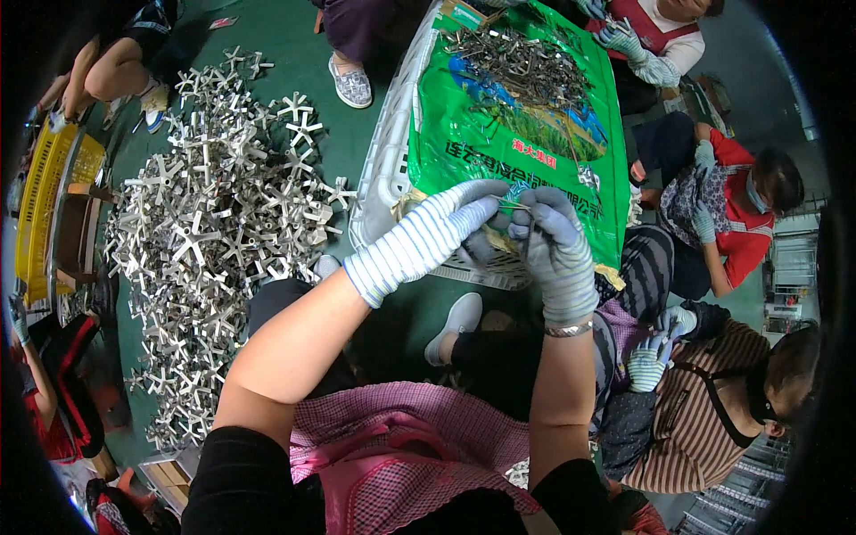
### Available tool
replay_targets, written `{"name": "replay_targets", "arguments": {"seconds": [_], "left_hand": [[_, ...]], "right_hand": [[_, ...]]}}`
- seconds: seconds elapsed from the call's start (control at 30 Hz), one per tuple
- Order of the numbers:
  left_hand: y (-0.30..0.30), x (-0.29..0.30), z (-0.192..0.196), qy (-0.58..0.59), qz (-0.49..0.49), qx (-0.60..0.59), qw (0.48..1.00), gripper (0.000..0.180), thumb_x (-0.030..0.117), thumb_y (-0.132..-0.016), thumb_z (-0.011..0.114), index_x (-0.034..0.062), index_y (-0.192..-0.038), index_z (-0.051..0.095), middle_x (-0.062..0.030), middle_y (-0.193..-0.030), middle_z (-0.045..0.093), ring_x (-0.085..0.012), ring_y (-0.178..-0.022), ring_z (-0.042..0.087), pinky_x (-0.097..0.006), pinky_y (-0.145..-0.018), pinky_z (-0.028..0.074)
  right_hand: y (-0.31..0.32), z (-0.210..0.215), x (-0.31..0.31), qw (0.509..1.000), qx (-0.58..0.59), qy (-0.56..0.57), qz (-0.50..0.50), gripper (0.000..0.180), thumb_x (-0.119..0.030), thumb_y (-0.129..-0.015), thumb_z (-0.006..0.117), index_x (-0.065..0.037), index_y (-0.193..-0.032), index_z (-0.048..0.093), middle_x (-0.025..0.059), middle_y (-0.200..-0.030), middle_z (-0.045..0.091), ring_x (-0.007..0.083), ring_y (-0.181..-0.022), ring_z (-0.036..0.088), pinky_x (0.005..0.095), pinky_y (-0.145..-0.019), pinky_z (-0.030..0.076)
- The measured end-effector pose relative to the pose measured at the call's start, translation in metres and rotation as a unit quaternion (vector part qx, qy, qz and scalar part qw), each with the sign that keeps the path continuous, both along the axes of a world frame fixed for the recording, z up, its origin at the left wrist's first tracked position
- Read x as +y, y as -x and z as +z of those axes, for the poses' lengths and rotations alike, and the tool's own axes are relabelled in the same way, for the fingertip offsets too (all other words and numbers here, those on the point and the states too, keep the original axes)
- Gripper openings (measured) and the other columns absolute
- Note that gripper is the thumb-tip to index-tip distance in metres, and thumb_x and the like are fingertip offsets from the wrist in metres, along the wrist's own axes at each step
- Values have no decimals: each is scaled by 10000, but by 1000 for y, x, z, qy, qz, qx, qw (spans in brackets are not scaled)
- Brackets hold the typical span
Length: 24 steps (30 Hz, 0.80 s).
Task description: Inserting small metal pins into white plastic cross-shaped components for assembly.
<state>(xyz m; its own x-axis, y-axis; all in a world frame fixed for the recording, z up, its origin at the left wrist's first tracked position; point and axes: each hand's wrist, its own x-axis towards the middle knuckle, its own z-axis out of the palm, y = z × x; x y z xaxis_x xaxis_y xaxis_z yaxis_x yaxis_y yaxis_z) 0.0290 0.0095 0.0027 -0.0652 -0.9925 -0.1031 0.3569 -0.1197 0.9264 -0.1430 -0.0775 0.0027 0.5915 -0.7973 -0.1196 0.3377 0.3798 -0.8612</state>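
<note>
My left hand [432, 232], in a white glove with thin stripes, reaches in from the left with its fingers pinched together. My right hand [560, 254], gloved alike, meets it fingertip to fingertip, its fingers bent inward. Between the fingertips shows a small thin piece, pale and greenish [512, 203]; its kind is too small to make out. Both hands are over the near edge of a green printed sack [428, 152] laid on a white plastic crate [382, 183]. A heap of small dark metal pieces [526, 67] lies on the sack's far part.
Left on the green floor [343, 134] spreads a big pile of silvery star-shaped metal parts [232, 196]. A yellow crate [45, 205] stands at the far left. Several people sit close by on the right, one in a striped top [713, 401]; a gloved co-worker [624, 40] is across the sack.
</note>
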Motion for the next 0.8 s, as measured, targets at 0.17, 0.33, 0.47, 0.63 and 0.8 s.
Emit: {"name": "replay_targets", "arguments": {"seconds": [0.17,0.33,0.47,0.63,0.8], "left_hand": [[4,-3,-22,-62,30,-49,996,306,221,-956,474,31,-1196,474,-47,-819,625,-79,-540,558,-209,-451,450],[3,-7,-20,-95,119,-34,988,224,207,-952,480,39,-1100,483,-70,-824,636,-90,-490,555,-206,-382,424],[3,-5,-31,-73,162,-28,984,218,190,-944,499,22,-1083,482,-84,-858,649,-84,-487,554,-209,-370,413],[4,-5,-32,-96,158,46,982,254,191,-925,542,3,-1091,500,-68,-840,639,-73,-458,518,-210,-378,405],[14,3,-18,-130,63,57,988,329,279,-893,599,13,-1079,549,-19,-766,593,-77,-447,492,-213,-390,385]], "right_hand": [[-13,-9,6,981,98,140,-87,322,-133,-845,607,38,-1115,572,96,-960,616,156,-845,599,253,-692,496],[-8,14,12,953,243,166,-75,420,-208,-819,676,58,-1123,561,69,-968,627,114,-859,591,252,-731,487],[-15,17,21,936,281,212,-29,453,-187,-803,697,65,-1148,545,86,-972,628,106,-862,575,249,-772,480],[-16,13,23,901,260,332,-98,480,-193,-742,759,37,-1117,569,103,-984,613,154,-841,592,281,-768,490],[-20,-3,8,705,348,593,-173,306,-192,-689,780,-40,-921,650,109,-847,644,256,-748,608,359,-685,481]]}}
